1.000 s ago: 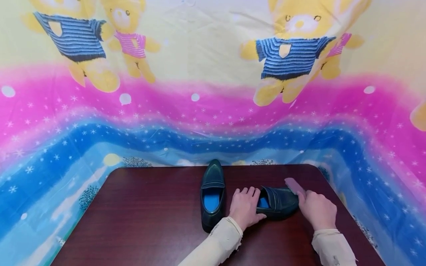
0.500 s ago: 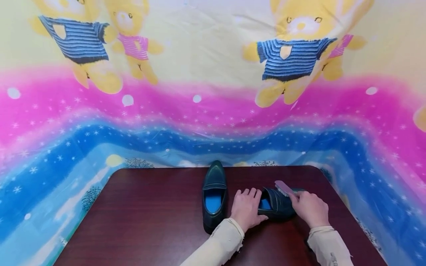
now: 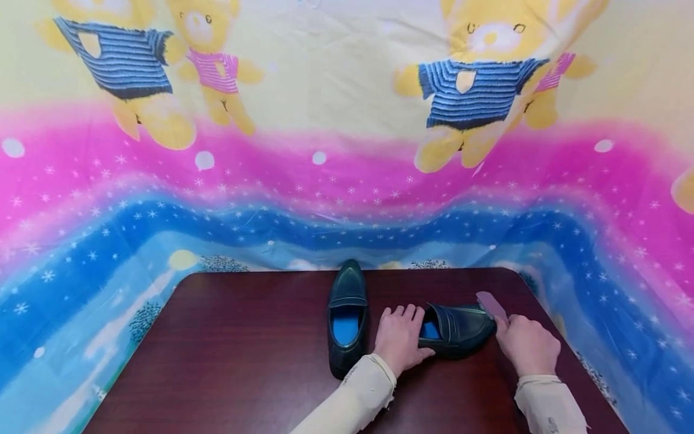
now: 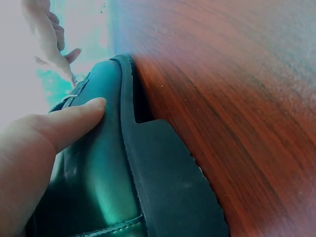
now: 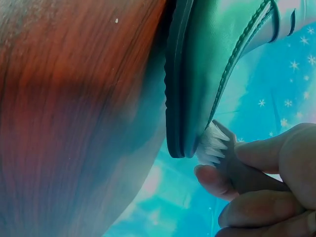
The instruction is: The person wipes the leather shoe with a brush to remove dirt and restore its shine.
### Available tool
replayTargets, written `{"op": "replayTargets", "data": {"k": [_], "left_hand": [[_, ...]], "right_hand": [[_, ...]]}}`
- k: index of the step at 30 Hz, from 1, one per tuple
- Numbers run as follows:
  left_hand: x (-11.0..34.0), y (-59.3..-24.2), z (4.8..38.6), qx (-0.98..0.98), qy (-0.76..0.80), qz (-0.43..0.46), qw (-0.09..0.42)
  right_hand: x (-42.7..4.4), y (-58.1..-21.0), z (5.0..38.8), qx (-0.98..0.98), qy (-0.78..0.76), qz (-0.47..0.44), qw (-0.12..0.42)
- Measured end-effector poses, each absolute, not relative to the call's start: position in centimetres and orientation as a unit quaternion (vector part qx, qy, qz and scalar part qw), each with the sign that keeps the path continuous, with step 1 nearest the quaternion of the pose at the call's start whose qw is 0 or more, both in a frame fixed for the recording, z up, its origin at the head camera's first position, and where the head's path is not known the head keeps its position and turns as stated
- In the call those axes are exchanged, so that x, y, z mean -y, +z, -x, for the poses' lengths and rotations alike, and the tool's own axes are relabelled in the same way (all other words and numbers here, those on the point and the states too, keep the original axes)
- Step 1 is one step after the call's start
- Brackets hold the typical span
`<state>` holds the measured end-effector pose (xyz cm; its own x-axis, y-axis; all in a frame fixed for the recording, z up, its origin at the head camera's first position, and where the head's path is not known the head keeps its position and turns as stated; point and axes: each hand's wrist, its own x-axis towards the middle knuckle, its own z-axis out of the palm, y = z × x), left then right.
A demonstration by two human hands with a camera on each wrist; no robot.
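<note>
A dark green loafer [image 3: 465, 331] with a blue insole lies sideways on the table, its toe pointing right. My left hand [image 3: 400, 339] grips it round the heel end. In the left wrist view the thumb presses the shoe's side [image 4: 104, 163] above the heel block; the other fingers are hidden there. At the toe, my right hand [image 3: 528, 345] holds a pinkish brush [image 3: 490, 305] by its handle. White bristles [image 5: 212, 144] touch the toe tip in the right wrist view, with thumb and fingers curled round the handle.
The matching loafer [image 3: 347, 292] stands left of my left hand, toe towards the back edge. Both rest on a dark red-brown wooden table [image 3: 238, 337] with rounded far corners. A printed curtain [image 3: 325, 193] hangs behind and along both sides.
The brush went leftward over the loafer's upper half a second ago, then back right to the toe tip, with my right hand. My left hand keeps its grip on the heel end.
</note>
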<state>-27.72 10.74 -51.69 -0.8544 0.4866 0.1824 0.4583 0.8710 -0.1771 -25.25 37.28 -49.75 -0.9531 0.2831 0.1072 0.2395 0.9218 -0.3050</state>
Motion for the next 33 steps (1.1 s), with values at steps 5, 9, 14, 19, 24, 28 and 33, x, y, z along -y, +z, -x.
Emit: {"op": "replayTargets", "data": {"k": [5,9,14,19,24,28,33], "left_hand": [[-10.7,-51.7,27.6,0.963,0.064,0.242,0.103],[-10.2,-51.1,27.6,0.962,0.085,0.250,0.066],[-9.3,-49.9,27.8,0.961,0.077,0.264,0.027],[-9.2,-49.5,28.0,0.963,0.066,0.261,0.019],[-9.4,-50.0,28.2,0.960,0.073,0.263,0.060],[-9.7,-50.7,28.4,0.946,0.069,0.276,0.155],[-9.9,-51.7,28.8,0.932,0.082,0.273,0.222]], "right_hand": [[-37.4,-49.6,25.2,0.977,0.148,0.133,0.070],[-37.2,-49.6,25.1,0.978,0.148,0.132,0.064],[-37.2,-49.6,25.1,0.979,0.146,0.123,0.074],[-36.9,-49.5,24.8,0.978,0.151,0.109,0.096],[-36.6,-49.3,24.7,0.973,0.161,0.098,0.133],[-36.1,-49.0,24.6,0.967,0.170,0.089,0.168],[-35.1,-48.9,24.6,0.961,0.169,0.076,0.206]]}}
